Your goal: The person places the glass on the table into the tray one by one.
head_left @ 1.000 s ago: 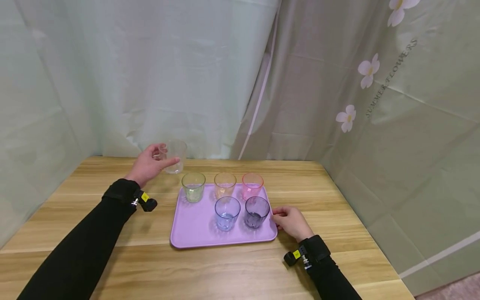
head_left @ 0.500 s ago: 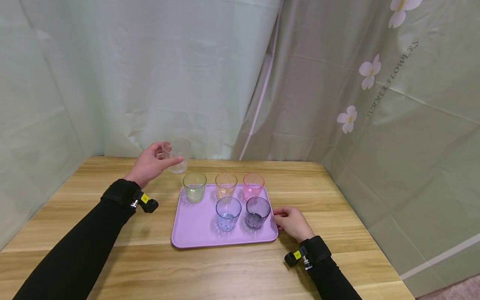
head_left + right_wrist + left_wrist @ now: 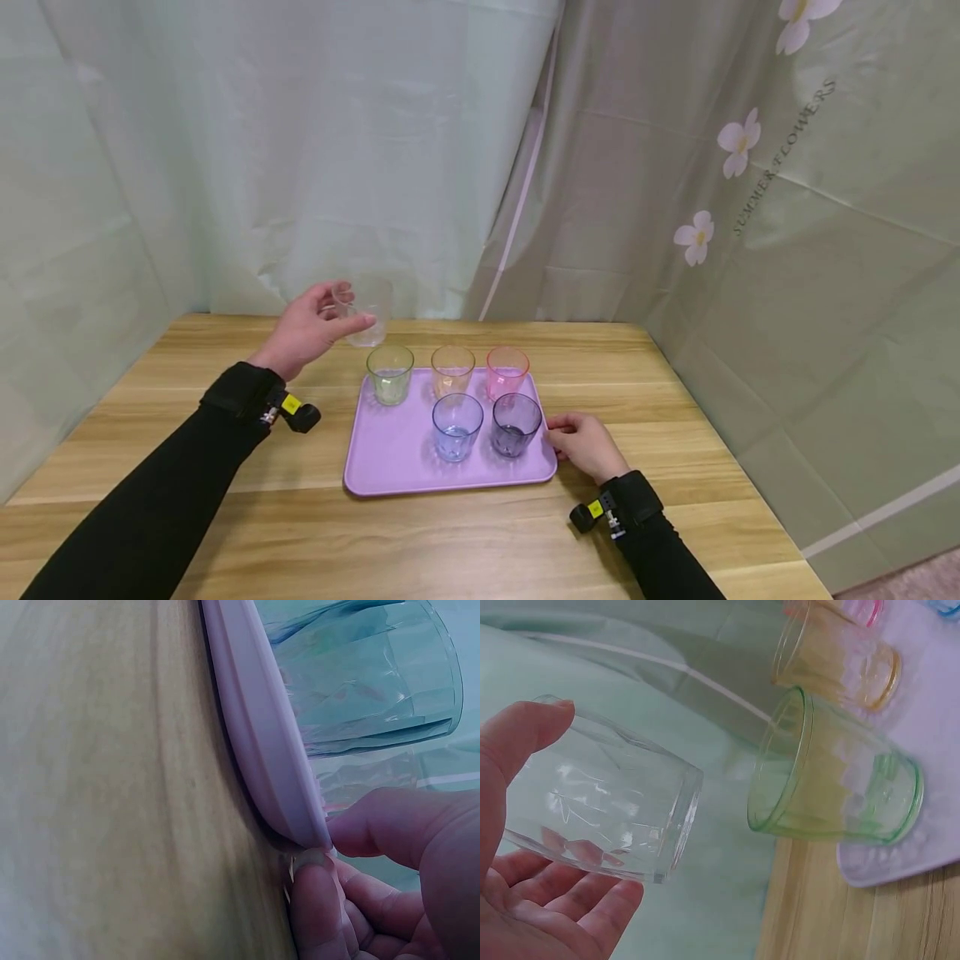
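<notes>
My left hand (image 3: 303, 333) holds a clear glass (image 3: 372, 312) up beyond the tray's back left corner. In the left wrist view its thumb lies on one side of the clear glass (image 3: 615, 802) and the fingers on the other. The green glass (image 3: 840, 772) stands close by. My right hand (image 3: 588, 446) pinches the right edge of the lilac tray (image 3: 390, 467). Thumb and fingers meet at the tray's rim (image 3: 262, 742) in the right wrist view. On the tray also stand an orange glass (image 3: 452, 375), a pink glass (image 3: 507, 375), a blue glass (image 3: 456, 429) and a dark purple glass (image 3: 514, 427).
The wooden table (image 3: 465, 542) extends around the tray on all sides. A pale green curtain (image 3: 337, 167) hangs right behind its back edge, and a flowered one (image 3: 810, 333) runs along the right side.
My left hand has moved a little to the right with the clear glass, nearer to the green glass. The right hand and the tray stay in place.
</notes>
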### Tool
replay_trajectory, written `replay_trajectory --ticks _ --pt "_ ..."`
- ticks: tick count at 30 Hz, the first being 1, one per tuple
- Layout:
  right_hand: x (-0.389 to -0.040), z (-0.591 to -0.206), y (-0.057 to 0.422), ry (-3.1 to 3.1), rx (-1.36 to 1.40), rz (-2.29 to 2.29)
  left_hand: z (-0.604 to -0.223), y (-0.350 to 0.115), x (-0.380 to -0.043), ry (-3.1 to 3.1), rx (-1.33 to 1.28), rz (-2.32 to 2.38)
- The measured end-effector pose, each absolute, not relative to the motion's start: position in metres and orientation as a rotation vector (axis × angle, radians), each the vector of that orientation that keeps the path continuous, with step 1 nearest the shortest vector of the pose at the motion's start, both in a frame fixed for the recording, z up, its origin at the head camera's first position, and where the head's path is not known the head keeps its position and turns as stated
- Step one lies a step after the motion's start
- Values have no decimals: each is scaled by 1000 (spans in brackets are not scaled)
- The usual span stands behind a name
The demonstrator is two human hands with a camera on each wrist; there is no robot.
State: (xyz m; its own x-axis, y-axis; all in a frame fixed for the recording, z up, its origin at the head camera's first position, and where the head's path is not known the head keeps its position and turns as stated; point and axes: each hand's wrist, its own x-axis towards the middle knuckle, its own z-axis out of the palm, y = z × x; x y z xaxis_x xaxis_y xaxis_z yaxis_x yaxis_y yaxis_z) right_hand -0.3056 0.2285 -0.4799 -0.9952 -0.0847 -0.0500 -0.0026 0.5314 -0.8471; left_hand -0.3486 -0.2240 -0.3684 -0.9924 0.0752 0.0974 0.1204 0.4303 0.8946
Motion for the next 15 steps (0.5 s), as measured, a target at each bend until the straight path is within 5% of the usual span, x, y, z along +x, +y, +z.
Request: replay_trajectory --ticks 15 --pt "-307 -482 231 2677 -116 -1469 -363 -216 -335 -2601 -242 -1669"
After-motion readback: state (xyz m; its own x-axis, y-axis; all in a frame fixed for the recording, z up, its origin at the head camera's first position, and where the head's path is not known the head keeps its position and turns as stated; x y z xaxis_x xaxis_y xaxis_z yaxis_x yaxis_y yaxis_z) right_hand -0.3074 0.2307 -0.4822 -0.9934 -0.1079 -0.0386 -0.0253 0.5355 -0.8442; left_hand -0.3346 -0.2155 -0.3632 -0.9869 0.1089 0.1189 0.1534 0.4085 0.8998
